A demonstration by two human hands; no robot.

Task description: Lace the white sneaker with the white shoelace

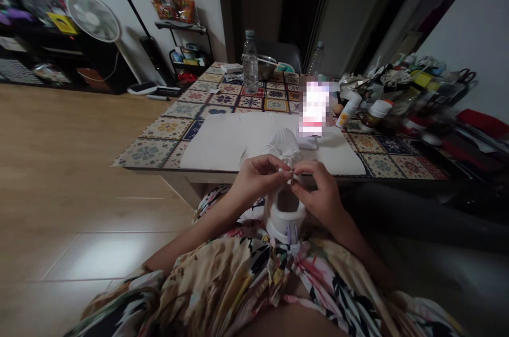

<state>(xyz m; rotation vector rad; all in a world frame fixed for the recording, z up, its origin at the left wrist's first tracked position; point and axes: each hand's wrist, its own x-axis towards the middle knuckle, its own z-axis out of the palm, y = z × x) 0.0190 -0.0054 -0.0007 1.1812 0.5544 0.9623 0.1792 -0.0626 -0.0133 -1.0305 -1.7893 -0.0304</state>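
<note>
A white shoe (282, 141) rests with its toe over the near table edge and its open heel end towards my lap. The heel carries a purple patch. My left hand (260, 177) and my right hand (321, 188) meet above the shoe's tongue area. Thumb and forefinger of each are pinched on a white shoelace (292, 171), fingertips almost touching. Much of the lacing is hidden behind my fingers. Under the toe lies a white sheet (217, 141).
A phone (315, 109) with a lit, blurred screen stands beyond the shoe. On the patterned tabletop (157, 151) are a water bottle (250, 64), a metal bowl (266, 68) and another bottle (317, 59). Jars (376, 114) and clutter crowd the right side.
</note>
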